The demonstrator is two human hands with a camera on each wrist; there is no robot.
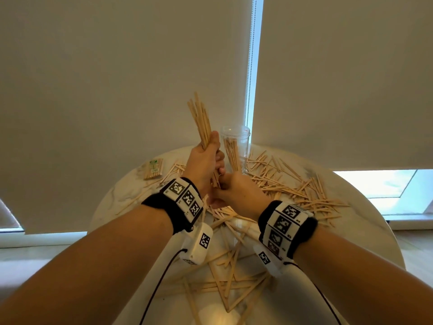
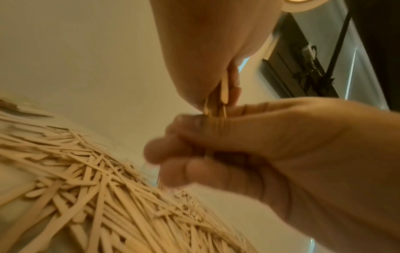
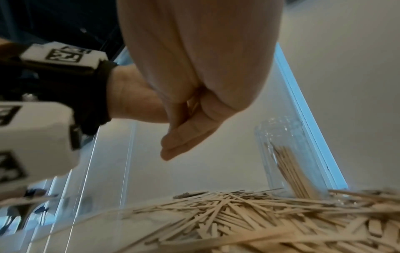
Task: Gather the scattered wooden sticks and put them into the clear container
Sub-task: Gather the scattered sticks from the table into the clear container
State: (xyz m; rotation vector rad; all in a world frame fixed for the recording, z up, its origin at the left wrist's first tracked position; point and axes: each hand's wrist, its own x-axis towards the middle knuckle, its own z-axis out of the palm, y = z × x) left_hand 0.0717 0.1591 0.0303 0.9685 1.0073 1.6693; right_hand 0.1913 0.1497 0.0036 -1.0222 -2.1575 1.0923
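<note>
Wooden sticks (image 1: 201,120) upright in left-hand grip (image 1: 206,163).

The lower ends of the upright bundle of thin pale wooden sticks (image 1: 201,120) vanish inside the left hand (image 1: 205,164) and behind the right hand (image 1: 236,191). The forearms hide part of the round pale marble table (image 1: 365,207). Print on the small wrapped stick packet (image 1: 153,169) near the table's far left edge is too small to read.

Matt pale wooden sticks (image 1: 293,184); glossy clear plastic container (image 1: 236,146); polished marble table (image 1: 365,219).
</note>
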